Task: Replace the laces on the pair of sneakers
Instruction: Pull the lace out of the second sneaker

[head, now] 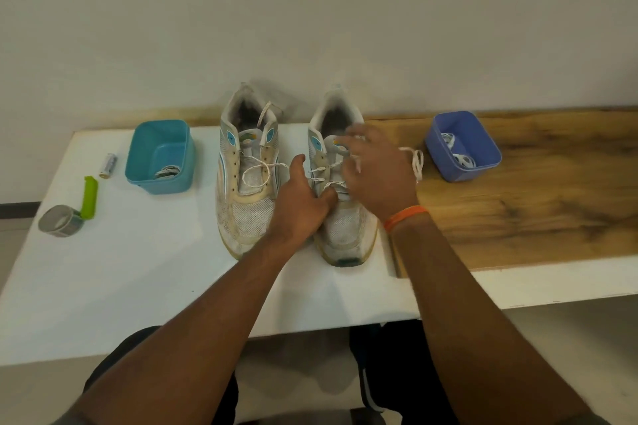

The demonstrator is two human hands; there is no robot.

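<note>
Head view: I've got both hands on the right sneaker (345, 217). Left hand (300, 203) grips its near lace rows, fingers curled in by the vamp. Right hand (374, 169) is motion-blurred over the upper eyelets, curled round the lace (416, 162), which loops out just right of it. Left sneaker (247, 179) sits just left of my left hand, half unlaced. Teal tub (160, 157) further left, blue tub (462, 148) with white laces right of my right hand.
</note>
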